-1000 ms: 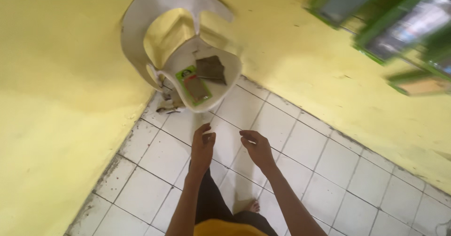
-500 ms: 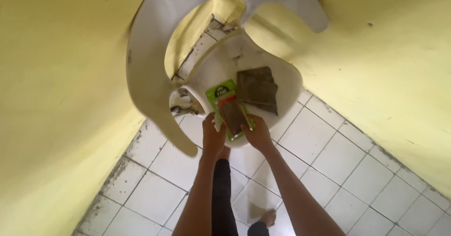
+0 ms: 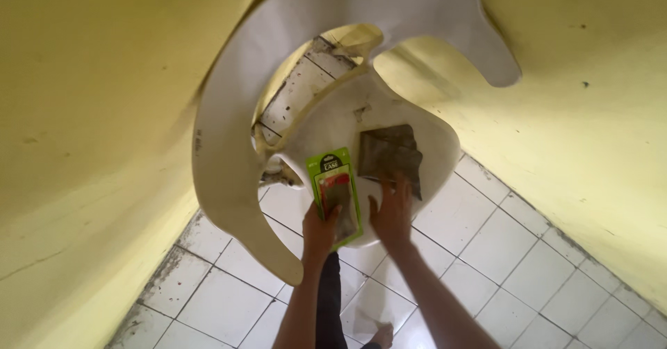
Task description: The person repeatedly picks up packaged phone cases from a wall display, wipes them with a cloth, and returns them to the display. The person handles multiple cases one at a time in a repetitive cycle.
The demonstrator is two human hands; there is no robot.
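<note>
Head view: I look down on a white plastic chair point(image 3: 229, 147) in a yellow-walled corner.
Packet: green blister pack point(image 3: 336, 195) at frame centre on the seat, long axis running top to bottom, header card toward the upper frame.
Left hand point(image 3: 321, 229): fingers closed on the packet's lower end.
Right hand point(image 3: 393, 210): open, fingertips on a dark flat piece point(image 3: 389, 153) just right of the packet.
Edges: packet's lower end overhangs the seat's front rim.
Room: white floor tiles point(image 3: 500, 252) lie open at lower right.

hands point(image 3: 358, 224) reached chair seat point(image 3: 333, 123), touching green packet point(image 3: 335, 195)
</note>
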